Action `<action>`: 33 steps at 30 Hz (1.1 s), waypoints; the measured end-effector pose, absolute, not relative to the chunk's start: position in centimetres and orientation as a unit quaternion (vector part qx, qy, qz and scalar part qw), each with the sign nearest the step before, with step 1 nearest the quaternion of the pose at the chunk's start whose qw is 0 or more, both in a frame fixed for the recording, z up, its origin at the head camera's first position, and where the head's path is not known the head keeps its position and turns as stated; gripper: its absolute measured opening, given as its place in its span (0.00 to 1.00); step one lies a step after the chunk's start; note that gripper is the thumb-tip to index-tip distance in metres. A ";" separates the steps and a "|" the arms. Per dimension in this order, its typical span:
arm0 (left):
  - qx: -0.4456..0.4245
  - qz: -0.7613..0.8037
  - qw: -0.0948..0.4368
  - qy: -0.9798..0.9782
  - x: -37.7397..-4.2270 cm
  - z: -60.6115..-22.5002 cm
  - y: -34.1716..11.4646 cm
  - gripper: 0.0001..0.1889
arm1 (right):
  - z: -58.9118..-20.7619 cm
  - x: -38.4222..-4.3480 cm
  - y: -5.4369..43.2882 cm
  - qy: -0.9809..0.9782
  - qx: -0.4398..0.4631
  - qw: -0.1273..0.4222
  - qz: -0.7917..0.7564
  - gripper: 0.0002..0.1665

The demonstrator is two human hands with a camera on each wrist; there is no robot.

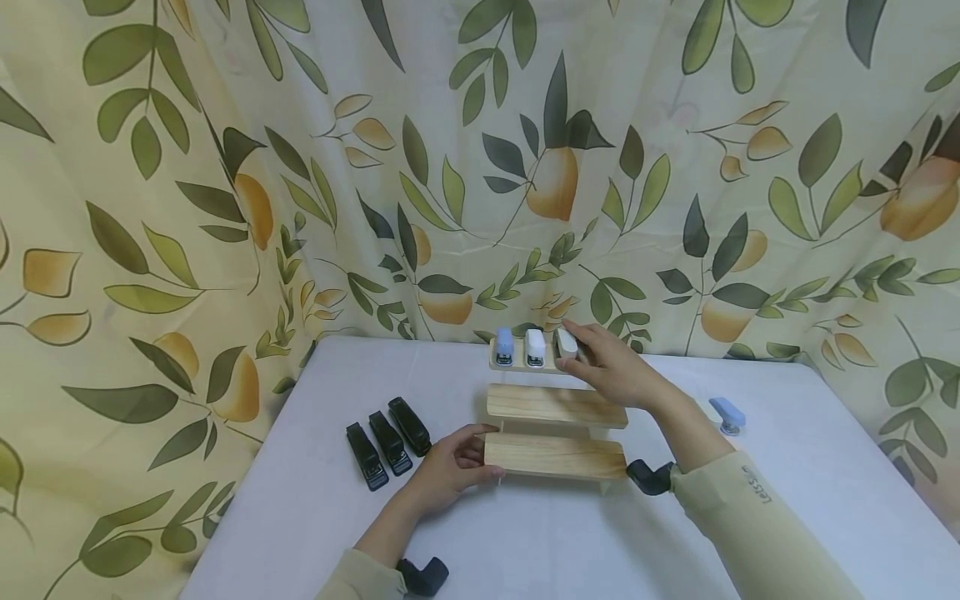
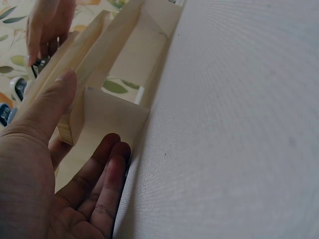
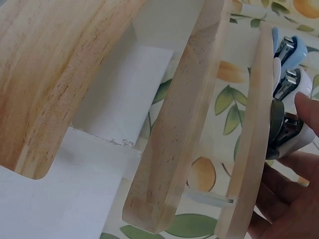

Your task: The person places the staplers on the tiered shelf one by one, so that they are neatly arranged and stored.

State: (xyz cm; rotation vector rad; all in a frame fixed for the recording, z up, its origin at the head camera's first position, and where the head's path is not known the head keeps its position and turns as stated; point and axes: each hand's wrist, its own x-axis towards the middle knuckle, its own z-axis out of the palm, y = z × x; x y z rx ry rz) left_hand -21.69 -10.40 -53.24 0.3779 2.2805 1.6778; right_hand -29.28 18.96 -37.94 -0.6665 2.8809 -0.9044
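Observation:
A three-step wooden display stand [image 1: 555,457] stands mid-table. My left hand [image 1: 450,465] holds the left end of its lowest step, the thumb [image 2: 55,102] on the plank and several fingers spread below it beside the white side panel [image 2: 112,112]. On the top step [image 3: 249,134] sit a blue stapler [image 1: 504,345], a white stapler [image 1: 535,347] and, rightmost, a white-and-dark-grey stapler [image 1: 566,343]. My right hand [image 1: 618,369] grips that rightmost stapler from its right, its base at the step. The middle step [image 1: 555,405] and the lowest step are bare.
Three black staplers [image 1: 389,441] lie side by side left of the stand. Another blue stapler [image 1: 727,414] stands on the white tablecloth [image 1: 780,475] at the right, beyond my right forearm. A leaf-and-fruit patterned curtain [image 1: 465,208] hangs behind the table.

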 end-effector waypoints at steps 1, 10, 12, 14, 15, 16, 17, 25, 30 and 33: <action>0.131 0.582 0.142 0.790 -21.7 -53.2 -10.4 0.31 | -37.9 -29.3 19.0 0.931 -0.215 0.025 -0.292 0.46; 0.134 0.579 0.139 0.792 -21.7 -53.3 -10.4 0.31 | -38.0 -29.2 19.2 0.931 -0.214 0.021 -0.296 0.49; 0.133 0.577 0.139 0.794 -21.7 -53.3 -10.4 0.31 | -38.0 -29.1 19.4 0.930 -0.213 0.020 -0.299 0.49; 0.133 0.576 0.140 0.795 -21.7 -53.3 -10.4 0.32 | -38.1 -29.0 19.6 0.928 -0.212 0.020 -0.306 0.49; 0.132 0.576 0.140 0.795 -21.7 -53.3 -10.4 0.32 | -38.1 -29.0 19.7 0.926 -0.213 0.019 -0.310 0.49; 0.132 0.575 0.140 0.795 -21.7 -53.3 -10.4 0.32 | -38.1 -28.9 19.8 0.925 -0.213 0.018 -0.313 0.49; 0.131 0.575 0.140 0.795 -21.7 -53.3 -10.4 0.32 | -38.1 -28.8 19.9 0.925 -0.212 0.017 -0.314 0.49; 0.131 0.574 0.139 0.797 -21.7 -53.3 -10.4 0.32 | -38.1 -28.4 20.8 0.920 -0.209 0.012 -0.331 0.48; 0.129 0.574 0.139 0.796 -21.7 -53.3 -10.4 0.32 | -38.4 -28.1 21.3 0.922 -0.197 0.005 -0.333 0.47; 0.129 0.575 0.140 0.796 -21.7 -53.3 -10.4 0.32 | -38.4 -27.9 21.7 0.925 -0.189 -0.005 -0.329 0.47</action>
